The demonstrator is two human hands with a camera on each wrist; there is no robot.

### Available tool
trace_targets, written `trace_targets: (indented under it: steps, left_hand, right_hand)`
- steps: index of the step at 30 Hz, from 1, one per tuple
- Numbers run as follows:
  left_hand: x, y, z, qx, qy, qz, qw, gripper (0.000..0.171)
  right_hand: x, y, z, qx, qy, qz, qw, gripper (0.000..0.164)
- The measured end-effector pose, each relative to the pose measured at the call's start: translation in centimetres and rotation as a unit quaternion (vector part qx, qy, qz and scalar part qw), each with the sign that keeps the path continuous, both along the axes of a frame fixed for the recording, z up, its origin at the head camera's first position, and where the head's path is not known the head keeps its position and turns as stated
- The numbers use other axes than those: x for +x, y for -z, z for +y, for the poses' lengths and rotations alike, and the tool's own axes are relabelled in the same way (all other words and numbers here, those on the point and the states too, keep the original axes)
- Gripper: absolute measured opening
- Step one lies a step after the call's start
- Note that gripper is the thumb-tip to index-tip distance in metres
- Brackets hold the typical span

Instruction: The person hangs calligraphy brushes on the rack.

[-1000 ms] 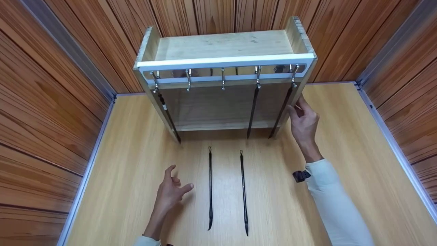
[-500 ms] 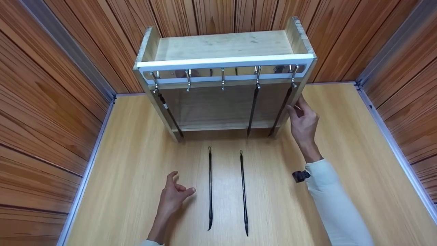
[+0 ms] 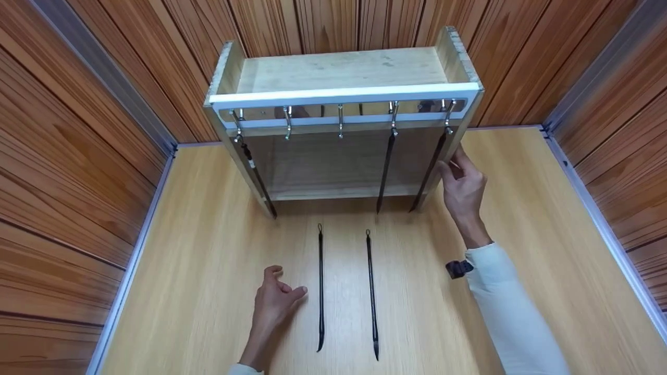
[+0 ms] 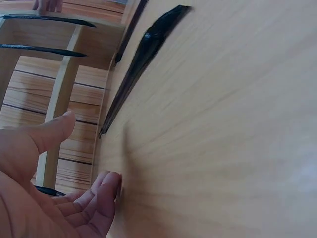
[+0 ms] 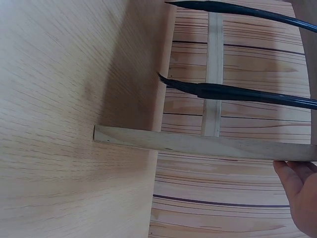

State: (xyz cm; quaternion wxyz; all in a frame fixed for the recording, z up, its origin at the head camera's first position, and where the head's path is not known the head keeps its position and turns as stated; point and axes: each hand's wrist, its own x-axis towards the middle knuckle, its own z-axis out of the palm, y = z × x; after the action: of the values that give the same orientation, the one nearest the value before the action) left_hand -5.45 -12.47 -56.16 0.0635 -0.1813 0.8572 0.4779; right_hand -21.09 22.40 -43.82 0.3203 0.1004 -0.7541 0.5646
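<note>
Left hand (image 3: pixel 273 303), fingers apart, beside 2 brushes (image 3: pixel 321 286); right hand (image 3: pixel 464 190) against rack (image 3: pixel 344 94), fingers' grip unclear.

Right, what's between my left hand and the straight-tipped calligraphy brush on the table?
The curved-tip calligraphy brush lies between your left hand and the straight-tipped brush, with bare table either side; the head view shows this.

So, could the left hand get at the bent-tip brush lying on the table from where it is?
Probably yes: the left hand is open beside the bent-tip brush, with nothing visible standing between them.
</note>
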Motion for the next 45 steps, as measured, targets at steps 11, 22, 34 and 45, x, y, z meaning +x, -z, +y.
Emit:
trace_targets:
  steps: [11, 22, 34, 45]
  left_hand:
    - [-0.1, 0.5, 1.7, -0.047, -0.017, 0.022, 0.9985, 0.068]
    - [-0.6, 1.2, 3.6, -0.081, -0.007, 0.057, 0.9950, 0.060]
    - [-0.9, 1.5, 5.1, -0.163, 0.013, 0.087, 0.9828, 0.039]
    - [-1.1, 1.5, 5.4, -0.175, 0.042, 0.087, 0.9798, 0.021]
  right_hand:
    - [0.2, -0.2, -0.1, 0.005, 0.003, -0.012, 1.000, 0.047]
    - [-0.1, 0.3, 0.0, 0.006, 0.004, -0.007, 1.000, 0.047]
    - [-0.1, 0.1, 0.0, -0.011, -0.009, 0.018, 1.000, 0.045]
    - [0.0, 0.0, -0.1, 0.000, 0.002, 0.005, 1.000, 0.045]
